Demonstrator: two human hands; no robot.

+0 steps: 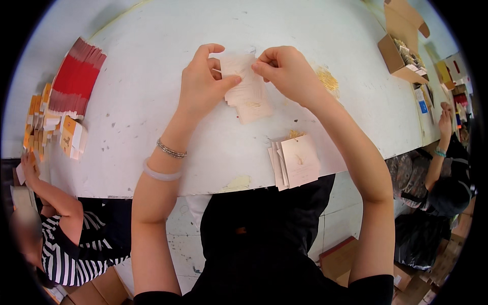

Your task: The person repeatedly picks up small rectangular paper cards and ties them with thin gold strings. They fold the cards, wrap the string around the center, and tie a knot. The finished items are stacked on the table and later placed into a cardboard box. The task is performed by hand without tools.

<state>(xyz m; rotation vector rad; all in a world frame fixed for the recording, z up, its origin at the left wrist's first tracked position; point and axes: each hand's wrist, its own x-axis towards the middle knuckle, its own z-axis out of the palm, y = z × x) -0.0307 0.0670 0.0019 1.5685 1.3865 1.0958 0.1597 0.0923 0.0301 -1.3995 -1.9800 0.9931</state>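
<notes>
A loose stack of pale pink cards (pixel 246 96) lies fanned on the white table in front of me, some edges out of line. My left hand (pixel 206 79) is at the stack's left side, thumb and index finger wide apart, the thumb over the cards. At the stack's upper right edge, my right hand (pixel 284 71) has thumb and index finger pinched together; whatever is between them is too small to make out. Beside my right forearm lies a heap of thin gold strings (pixel 328 81). Another bunch of pale pink cards (pixel 301 158), with gold string at the top, sits by the near edge.
A row of red packets (pixel 79 76) and orange-and-white small boxes (pixel 71 134) stand on the left. An open cardboard box (pixel 401 58) filled with cards is at the far right. One person works at the left (pixel 61 223), another at the right (pixel 442 168).
</notes>
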